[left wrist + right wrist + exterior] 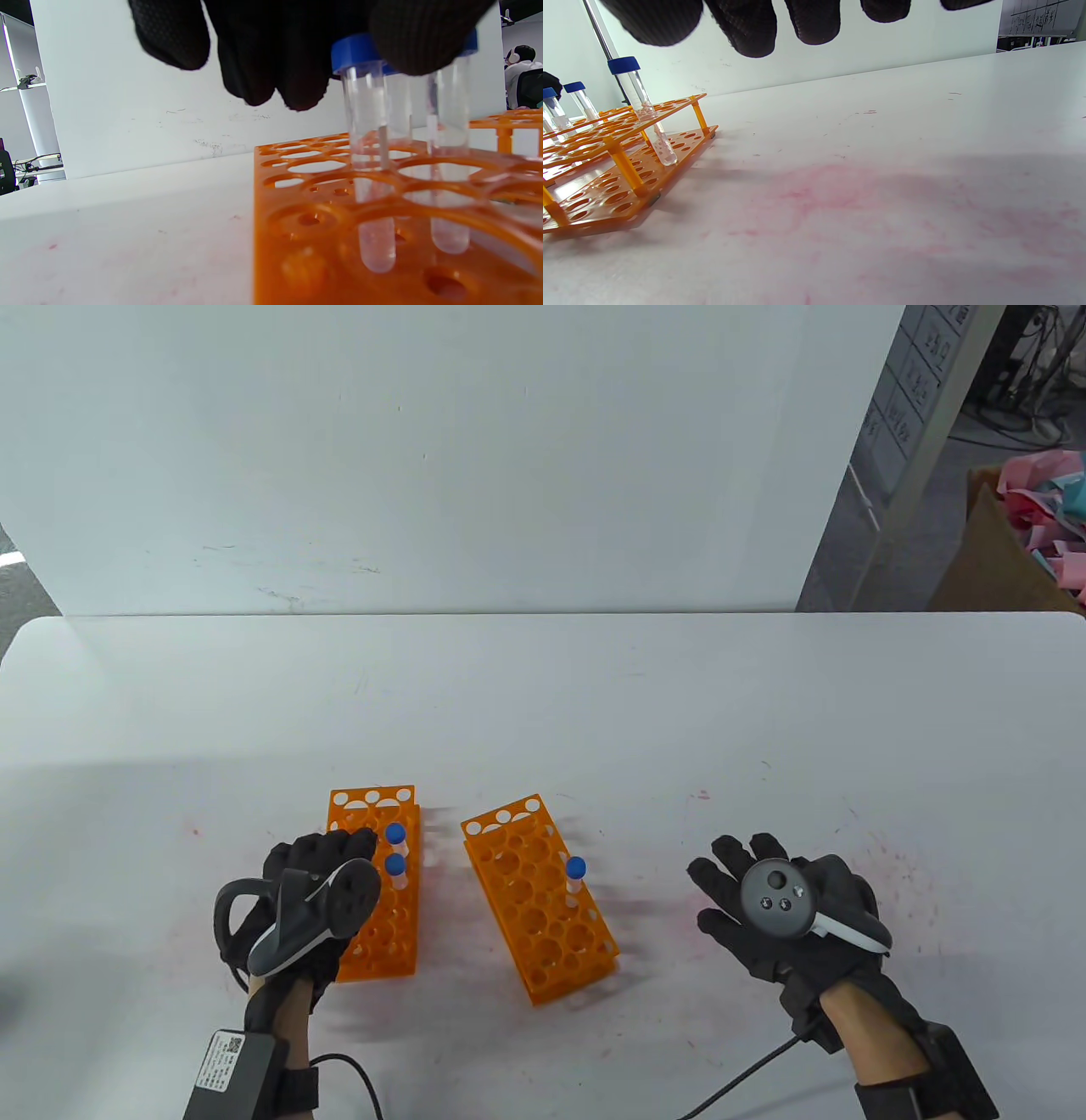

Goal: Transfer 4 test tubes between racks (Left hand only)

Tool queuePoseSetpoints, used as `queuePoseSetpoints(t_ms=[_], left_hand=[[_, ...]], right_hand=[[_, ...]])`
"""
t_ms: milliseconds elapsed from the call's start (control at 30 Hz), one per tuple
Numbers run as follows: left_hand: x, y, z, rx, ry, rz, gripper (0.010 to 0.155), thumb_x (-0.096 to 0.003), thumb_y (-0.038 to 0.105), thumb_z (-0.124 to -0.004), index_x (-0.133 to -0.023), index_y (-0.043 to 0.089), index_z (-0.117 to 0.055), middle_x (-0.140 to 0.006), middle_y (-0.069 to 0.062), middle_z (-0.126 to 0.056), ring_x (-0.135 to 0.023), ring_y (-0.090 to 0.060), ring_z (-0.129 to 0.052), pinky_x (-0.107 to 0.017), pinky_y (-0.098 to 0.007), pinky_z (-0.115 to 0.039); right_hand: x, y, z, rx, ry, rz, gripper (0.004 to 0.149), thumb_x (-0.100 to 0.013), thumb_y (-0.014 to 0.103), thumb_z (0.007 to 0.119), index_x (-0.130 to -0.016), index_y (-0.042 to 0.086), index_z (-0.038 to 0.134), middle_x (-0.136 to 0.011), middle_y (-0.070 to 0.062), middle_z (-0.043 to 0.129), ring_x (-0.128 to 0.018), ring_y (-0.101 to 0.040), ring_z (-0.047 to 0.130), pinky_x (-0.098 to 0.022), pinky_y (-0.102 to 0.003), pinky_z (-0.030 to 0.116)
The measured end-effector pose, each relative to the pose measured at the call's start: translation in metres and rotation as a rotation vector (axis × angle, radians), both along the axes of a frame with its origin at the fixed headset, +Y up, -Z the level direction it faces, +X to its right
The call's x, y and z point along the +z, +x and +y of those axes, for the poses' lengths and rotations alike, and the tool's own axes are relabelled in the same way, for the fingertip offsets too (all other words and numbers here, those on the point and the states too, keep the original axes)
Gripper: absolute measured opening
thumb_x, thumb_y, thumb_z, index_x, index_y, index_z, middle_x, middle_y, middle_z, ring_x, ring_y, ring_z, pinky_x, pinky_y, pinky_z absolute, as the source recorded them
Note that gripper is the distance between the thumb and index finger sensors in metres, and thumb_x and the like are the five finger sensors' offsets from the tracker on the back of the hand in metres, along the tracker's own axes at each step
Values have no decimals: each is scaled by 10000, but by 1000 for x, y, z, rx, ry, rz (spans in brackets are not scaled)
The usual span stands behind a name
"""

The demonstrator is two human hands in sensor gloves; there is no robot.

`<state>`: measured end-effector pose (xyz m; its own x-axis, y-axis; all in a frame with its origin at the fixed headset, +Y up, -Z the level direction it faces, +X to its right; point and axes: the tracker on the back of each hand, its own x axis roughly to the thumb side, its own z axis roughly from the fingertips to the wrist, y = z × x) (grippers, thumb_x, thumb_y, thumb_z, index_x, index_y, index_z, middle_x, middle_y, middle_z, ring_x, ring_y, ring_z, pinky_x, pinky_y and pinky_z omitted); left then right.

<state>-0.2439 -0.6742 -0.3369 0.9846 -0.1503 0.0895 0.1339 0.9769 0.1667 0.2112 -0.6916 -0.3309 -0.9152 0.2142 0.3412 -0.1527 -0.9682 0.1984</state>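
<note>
From above, the left hand [316, 891] reaches two blue-capped tubes [395, 848] standing in the left rack [377, 937]. The left wrist view shows a fingertip [418, 40] on a cap, though a closed grip cannot be told. The right hand [785, 912] lies spread flat, holding nothing; one tube [574, 881] stands in the right rack [539, 899].

Two bright orange plastic racks [373, 891] [540, 895], dotted with round holes, sit low in the frame on a white desk [543, 704] smudged faintly pink. Clear plastic tubes carry blue caps [394, 834] [394, 864] [575, 866]. Both hands [310, 899] [785, 920] wear black knit gloves with grey trackers.
</note>
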Motion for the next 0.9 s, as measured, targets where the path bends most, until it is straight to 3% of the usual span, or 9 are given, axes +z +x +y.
queuePoseSetpoints(t_ms=[567, 900], left_hand=[[1, 5, -5, -1, 29, 10, 568, -448, 425, -786, -991, 295, -681, -952, -6, -894, -839, -274, -931, -659, -552, -750], [-1, 0, -6, 102, 11, 17, 559, -452, 398, -792, -990, 302, -679, -937, 1, -897, -829, -272, -929, -667, -562, -737]], right_hand=[[1, -1, -2, 18, -22, 1, 618, -542, 541, 557, -1097, 285, 464, -1203, -129, 361, -1029, -539, 300, -666, -767, 358], [1, 0, -1, 17, -32, -2, 615, -543, 539, 558, -1096, 282, 473, -1202, -128, 367, -1029, -537, 303, -666, -767, 360]])
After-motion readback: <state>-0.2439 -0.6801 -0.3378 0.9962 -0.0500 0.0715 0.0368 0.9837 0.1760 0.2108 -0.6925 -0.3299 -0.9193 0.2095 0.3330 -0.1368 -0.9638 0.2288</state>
